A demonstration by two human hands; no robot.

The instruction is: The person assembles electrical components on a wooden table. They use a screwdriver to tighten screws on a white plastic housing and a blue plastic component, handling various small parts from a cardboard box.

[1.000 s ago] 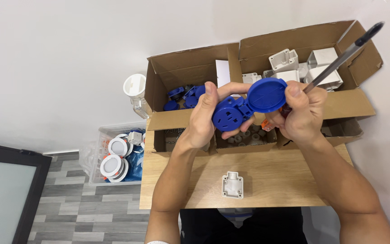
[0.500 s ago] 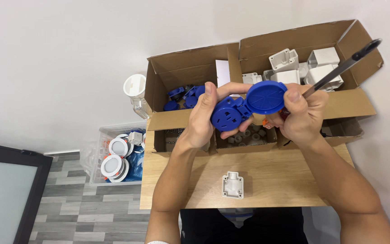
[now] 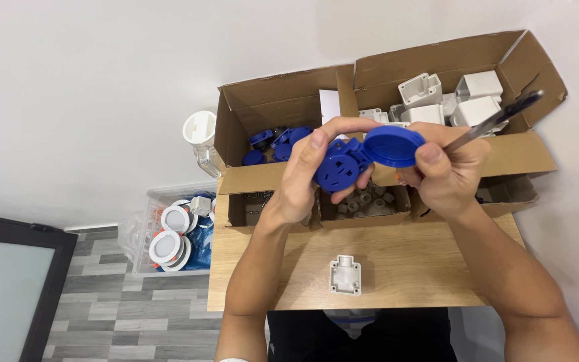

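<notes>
Blue socket (image 3: 340, 167) gripped by left hand (image 3: 303, 177), right hand (image 3: 447, 171) thumbing its lid.

Socket (image 3: 340, 167) above table (image 3: 403, 268), before boxes (image 3: 437, 87)

Screwdriver (image 3: 497, 121) handle hidden inside right hand (image 3: 447, 171); blue socket (image 3: 340, 167) partly covered by left-hand fingers (image 3: 316, 144).

White wall (image 3: 102, 80), grey plank floor (image 3: 102, 315); wooden table (image 3: 410, 268)
</notes>
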